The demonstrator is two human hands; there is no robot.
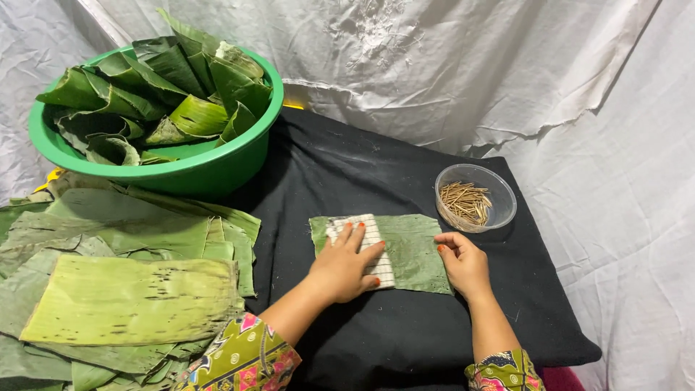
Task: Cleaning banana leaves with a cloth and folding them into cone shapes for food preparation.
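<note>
Banana leaf piece, lying flat on the black cloth, near the middle, with a white ribbed block sitting on its left part.

Going from largest to smallest around it: white crumpled sheet covering the background and the right side. Black cloth spreading under the work area. Pile of large banana leaves lying at the left, many of them overlapping, not possible to count exactly. One green basin standing behind the pile, holding folded leaf strips, also too many to count. One small clear bowl standing just beside the far right corner of the leaf piece, holding a heap of thin wooden sticks. Nothing standing between the hands and the leaf piece.

Left hand lying open and flat, fingers stretched, pressing down on the white block and the left part of the leaf piece, gripping nothing. Right hand resting at the right edge of the leaf piece, fingers curled loosely, fingertips touching that edge; cannot tell whether pinching it or only touching. Leaf piece thus lying between both hands and partly under them.
</note>
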